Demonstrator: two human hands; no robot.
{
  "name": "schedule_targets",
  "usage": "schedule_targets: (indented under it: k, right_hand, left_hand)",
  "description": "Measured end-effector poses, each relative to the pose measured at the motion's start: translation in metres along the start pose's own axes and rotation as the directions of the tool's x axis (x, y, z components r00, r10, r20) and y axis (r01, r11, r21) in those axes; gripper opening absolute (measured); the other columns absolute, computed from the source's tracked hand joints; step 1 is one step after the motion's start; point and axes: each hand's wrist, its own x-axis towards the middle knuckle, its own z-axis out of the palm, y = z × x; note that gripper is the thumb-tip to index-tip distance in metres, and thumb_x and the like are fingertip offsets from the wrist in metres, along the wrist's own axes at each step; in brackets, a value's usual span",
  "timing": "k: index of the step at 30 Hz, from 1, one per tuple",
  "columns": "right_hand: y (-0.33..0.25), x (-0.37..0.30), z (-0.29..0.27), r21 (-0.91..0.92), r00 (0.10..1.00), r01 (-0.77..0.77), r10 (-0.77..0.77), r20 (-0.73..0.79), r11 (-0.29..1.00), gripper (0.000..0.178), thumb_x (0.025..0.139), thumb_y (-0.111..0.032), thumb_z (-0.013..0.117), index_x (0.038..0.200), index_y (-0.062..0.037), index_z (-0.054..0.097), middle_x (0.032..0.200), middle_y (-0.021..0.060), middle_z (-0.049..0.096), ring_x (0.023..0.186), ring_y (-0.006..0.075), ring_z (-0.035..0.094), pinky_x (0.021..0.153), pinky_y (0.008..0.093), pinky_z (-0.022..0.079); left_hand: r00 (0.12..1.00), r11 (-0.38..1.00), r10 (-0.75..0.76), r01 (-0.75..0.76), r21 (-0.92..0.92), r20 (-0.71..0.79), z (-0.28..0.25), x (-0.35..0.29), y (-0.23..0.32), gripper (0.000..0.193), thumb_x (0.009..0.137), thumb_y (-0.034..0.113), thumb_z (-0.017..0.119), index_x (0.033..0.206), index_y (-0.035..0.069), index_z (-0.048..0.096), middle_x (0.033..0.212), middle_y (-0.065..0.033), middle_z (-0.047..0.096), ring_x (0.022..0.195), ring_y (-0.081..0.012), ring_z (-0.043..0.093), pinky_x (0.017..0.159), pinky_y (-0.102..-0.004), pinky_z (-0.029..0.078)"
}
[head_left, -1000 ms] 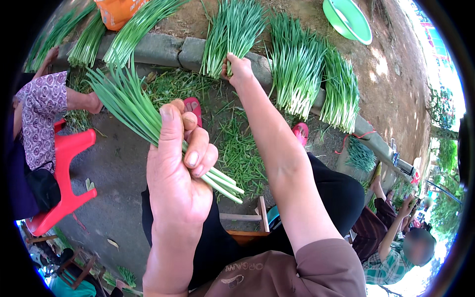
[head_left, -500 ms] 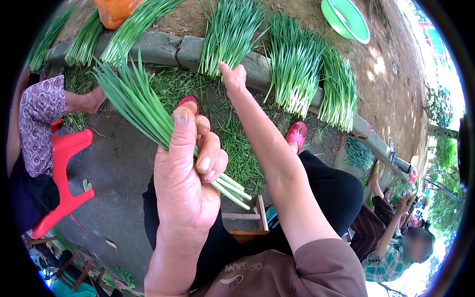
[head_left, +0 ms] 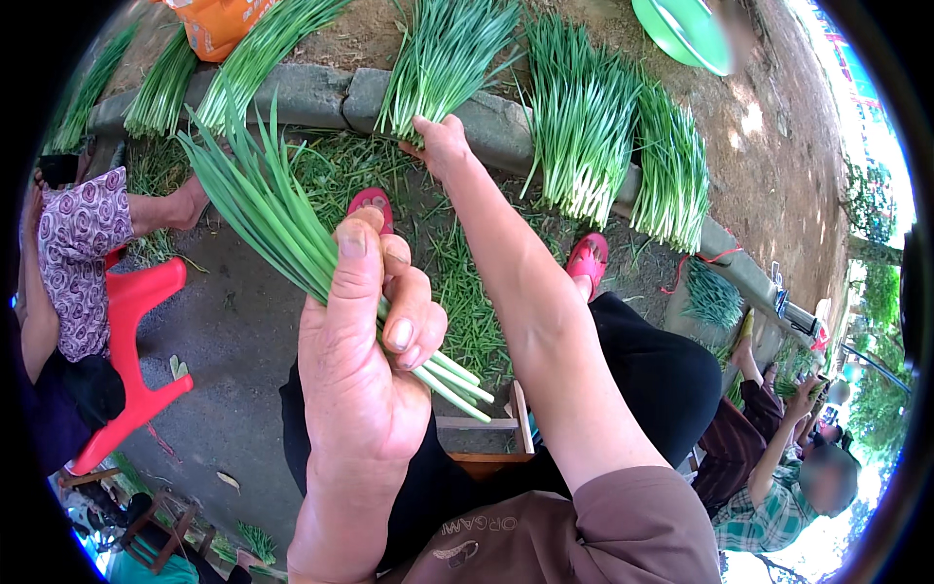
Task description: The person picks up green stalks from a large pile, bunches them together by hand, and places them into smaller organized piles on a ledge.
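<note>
My left hand (head_left: 365, 321) is closed around a small bunch of green chives (head_left: 282, 219) and holds it up close in front of me. Its leaves fan out to the upper left, and the pale cut ends stick out below my fingers. Stretched far forward, my right hand (head_left: 443, 148) is at the stalk ends of a large pile of chives (head_left: 443, 68) lying across the stone kerb. The fingers of that hand look apart at the edge of the stalks, though the pile and the hand itself partly hide them.
More chive piles (head_left: 589, 127) line the kerb (head_left: 321, 97). Beyond it are an orange bag (head_left: 214, 29) and a green basin (head_left: 681, 34). Trimmings (head_left: 467, 302) litter the ground between my pink shoes. Left, a person sits near a red stool (head_left: 131, 350); another person (head_left: 769, 496) sits far right.
My right hand has shifted slightly left along the pile's stalk ends, its fingers more spread. The pile's lower ends have moved a little left. My left hand keeps its bunch almost still.
</note>
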Motion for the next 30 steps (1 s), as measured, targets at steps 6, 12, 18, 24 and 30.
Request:
schedule_targets:
  k: [6, 12, 18, 24, 30]
  right_hand:
    - [-0.005, 0.018, -0.021, -0.351, 0.991, -0.108, 0.073, -0.110, 0.930, 0.032, 0.086, -0.021, 0.055, 0.111, -0.0014, 0.051, 0.099, 0.0134, 0.060, 0.082, 0.0275, 0.061, 0.070, 0.0455, 0.053]
    - [-0.042, -0.013, -0.035, -0.474, 0.969, -0.227, 0.152, -0.192, 0.851, 0.048, 0.083, -0.039, 0.055, 0.096, 0.0064, 0.055, 0.081, 0.0165, 0.062, 0.062, 0.0263, 0.062, 0.052, 0.0384, 0.053]
    - [-0.021, -0.037, -0.053, -0.701, 0.929, 0.129, 0.163, 0.333, 0.701, 0.037, 0.084, -0.035, 0.057, 0.096, -0.0004, 0.062, 0.084, 0.0079, 0.064, 0.068, 0.0172, 0.062, 0.057, 0.0287, 0.051]
    - [0.045, -0.038, -0.023, -0.833, 0.833, 0.488, 0.145, 0.533, 0.261, 0.044, 0.074, -0.035, 0.058, 0.104, -0.0035, 0.062, 0.101, 0.0217, 0.062, 0.098, 0.0322, 0.059, 0.087, 0.0383, 0.045]
    - [0.034, -0.032, -0.014, -0.929, 0.929, 0.366, 0.039, 0.368, 0.053, 0.052, 0.075, -0.036, 0.066, 0.116, -0.0066, 0.052, 0.124, 0.0159, 0.048, 0.116, 0.0332, 0.046, 0.093, 0.0472, 0.041]
  left_hand:
    - [1.000, 1.000, -0.003, 0.002, 0.020, 0.010, 0.003, 0.000, -0.002, 0.025, 0.091, 0.029, 0.056, 0.103, 0.007, 0.054, 0.080, 0.0026, 0.051, 0.049, -0.0025, 0.035, 0.044, -0.0179, 0.028]
    - [0.997, 0.991, 0.074, -0.070, -0.114, 0.029, -0.003, 0.003, 0.000, 0.021, 0.093, 0.020, 0.051, 0.106, 0.003, 0.051, 0.082, -0.0017, 0.049, 0.052, -0.0039, 0.034, 0.042, -0.0165, 0.029]
    - [0.997, 0.983, 0.072, -0.066, -0.174, 0.030, -0.008, -0.001, -0.002, 0.018, 0.093, 0.020, 0.052, 0.101, 0.003, 0.054, 0.081, -0.0020, 0.050, 0.053, -0.0049, 0.035, 0.042, -0.0173, 0.030]
    - [0.997, 0.991, 0.075, -0.074, -0.110, 0.006, -0.003, -0.001, -0.010, 0.020, 0.092, 0.021, 0.053, 0.102, 0.004, 0.053, 0.080, -0.0009, 0.051, 0.052, -0.0044, 0.035, 0.043, -0.0173, 0.029]
    - [0.998, 0.996, 0.061, -0.060, -0.060, 0.006, -0.002, 0.001, -0.008, 0.023, 0.092, 0.025, 0.054, 0.103, 0.005, 0.051, 0.081, 0.0015, 0.053, 0.052, -0.0029, 0.037, 0.043, -0.0167, 0.028]
